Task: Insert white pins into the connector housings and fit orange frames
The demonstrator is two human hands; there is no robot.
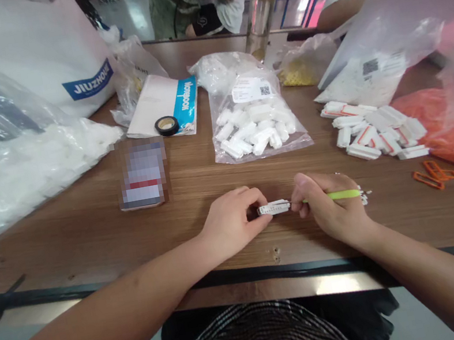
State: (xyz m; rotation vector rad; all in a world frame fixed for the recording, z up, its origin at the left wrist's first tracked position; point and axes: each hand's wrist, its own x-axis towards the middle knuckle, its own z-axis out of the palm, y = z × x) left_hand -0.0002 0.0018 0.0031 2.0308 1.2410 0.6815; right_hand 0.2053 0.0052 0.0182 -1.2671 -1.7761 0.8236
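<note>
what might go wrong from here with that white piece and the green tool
The green tool in the right hand has its thin shaft pointed at the white piece; if it slips, it might jab the left hand, which grips the opposite end.

Gripped only near that end, the white piece might also twist under pressure.

Tiny white bits lie loose beside the right hand, so a careless move could scatter them.

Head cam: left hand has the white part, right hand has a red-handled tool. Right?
Handle colour is wrong: in the head view the tool has a bright yellow-green handle, not red. The rest stands: the left hand holds the white part, and the right hand has the tool.
</note>
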